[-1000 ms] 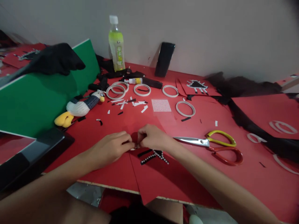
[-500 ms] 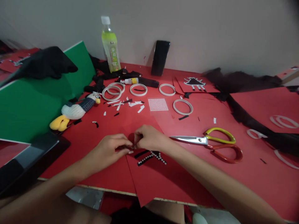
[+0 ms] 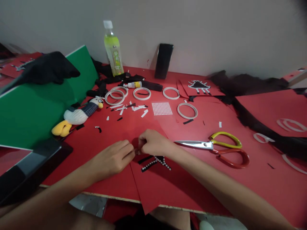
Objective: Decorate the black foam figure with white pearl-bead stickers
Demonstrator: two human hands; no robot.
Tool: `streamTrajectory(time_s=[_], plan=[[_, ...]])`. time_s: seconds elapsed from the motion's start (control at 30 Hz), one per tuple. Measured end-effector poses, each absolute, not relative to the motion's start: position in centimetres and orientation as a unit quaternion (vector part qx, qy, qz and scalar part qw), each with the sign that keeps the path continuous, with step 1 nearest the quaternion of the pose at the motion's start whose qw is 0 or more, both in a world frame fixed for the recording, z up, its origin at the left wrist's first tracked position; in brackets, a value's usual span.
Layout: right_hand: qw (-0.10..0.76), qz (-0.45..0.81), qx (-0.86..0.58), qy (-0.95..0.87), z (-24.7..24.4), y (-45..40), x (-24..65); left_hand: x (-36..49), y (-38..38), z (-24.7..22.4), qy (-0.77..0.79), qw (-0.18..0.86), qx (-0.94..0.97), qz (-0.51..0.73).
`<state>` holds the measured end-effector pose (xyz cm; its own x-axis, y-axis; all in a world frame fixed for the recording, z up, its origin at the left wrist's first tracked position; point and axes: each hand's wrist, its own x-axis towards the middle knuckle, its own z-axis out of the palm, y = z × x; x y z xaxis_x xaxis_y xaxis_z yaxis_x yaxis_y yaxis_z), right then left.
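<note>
Our left hand [image 3: 117, 157] and right hand [image 3: 153, 143] meet beside the studded black strips [image 3: 149, 164], seemingly for fine work; we cannot tell whether their bent fingers pinch anything.

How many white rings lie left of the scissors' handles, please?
5: two overlapping rings near the toy, one near the small bottle, one before the phone, one nearest the scissors.
</note>
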<state>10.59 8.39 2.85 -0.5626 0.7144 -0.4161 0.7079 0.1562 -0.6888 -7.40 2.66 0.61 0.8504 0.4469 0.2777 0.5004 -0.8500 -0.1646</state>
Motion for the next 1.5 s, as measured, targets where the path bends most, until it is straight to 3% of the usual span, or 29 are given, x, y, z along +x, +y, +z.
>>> streamTrajectory(time_s=[0.2,0.77,1.33,1.5], plan=[[0.025,0.453,-0.479,-0.751,2.5,8.1,10.4,-7.3,2.2,0.9,-0.173,0.176,-0.964,-0.097],[-0.004,0.467,-0.488,-0.737,3.1,7.7,10.2,-8.0,2.6,1.7,-0.171,0.110,-0.978,-0.049],[-0.032,0.441,-0.478,-0.759,3.3,7.9,10.1,-8.6,5.5,1.9,-0.280,-0.251,-0.922,-0.089],[-0.028,0.454,-0.480,-0.750,3.0,7.9,10.3,-8.4,6.2,2.2,-0.275,-0.315,-0.904,-0.085]])
